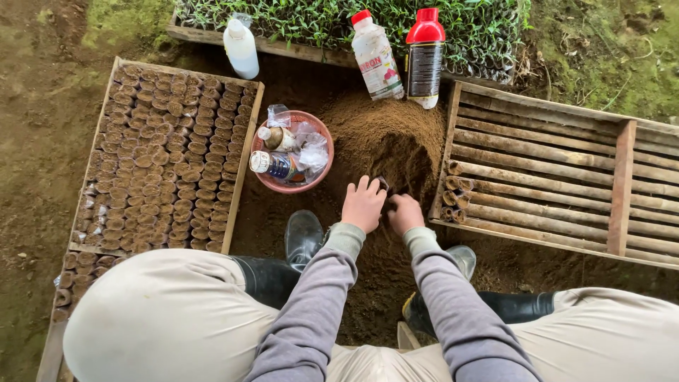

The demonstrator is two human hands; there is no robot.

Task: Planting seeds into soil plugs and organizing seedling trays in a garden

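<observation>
Both my hands rest close together at the foot of a heap of brown soil (385,134). My left hand (363,204) lies with fingers spread beside a small dark pot or bag (383,185) at its fingertips. My right hand (404,212) is curled, pressing into the soil right next to the left. Whether either hand grips the small dark thing cannot be told. Grey sleeves cover both arms.
A wooden tray (247,152) full of soil-filled small pots lies left. A bamboo-slat tray (622,187) lies right, with several filled pots (453,191) at its near-left corner. A pink bowl (283,185) holds bottles and plastic. Three bottles (426,56) stand before a seedling tray (212,34). Black boots (304,237) flank the soil.
</observation>
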